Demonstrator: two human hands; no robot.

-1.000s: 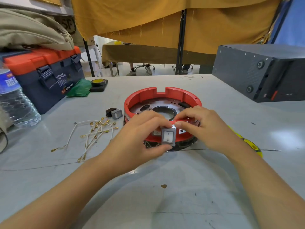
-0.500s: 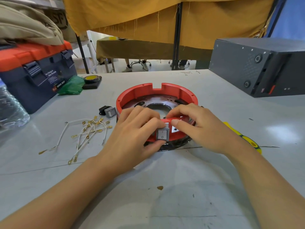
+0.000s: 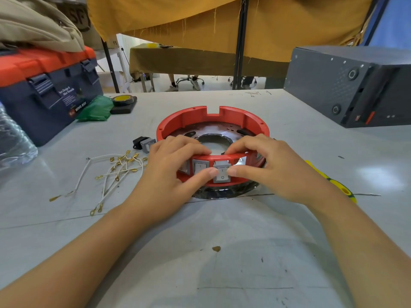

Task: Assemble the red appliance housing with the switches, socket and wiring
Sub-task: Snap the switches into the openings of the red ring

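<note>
The left hand [image 3: 169, 172] and right hand [image 3: 273, 170] both clasp the near wall of the red housing [image 3: 213, 121], fingers curled over its rim and thumbs pressing a grey rocker switch [image 3: 222, 173] at the ring's 6 o'clock. A second ago that switch was held loose in front of the wall; now it sits in its cutout, though its lower edge seems to stand slightly proud, so it is probably not fully snapped home. Another switch [image 3: 200, 168] sits already fitted just to its left.

The housing is a glossy moulded plastic ring on a dull metal plate, lying mid-table. At its 9 o'clock lie a spare switch [image 3: 145, 143] and thin white wires [image 3: 111, 174] with brass crimp terminals, not yet attached.
</note>
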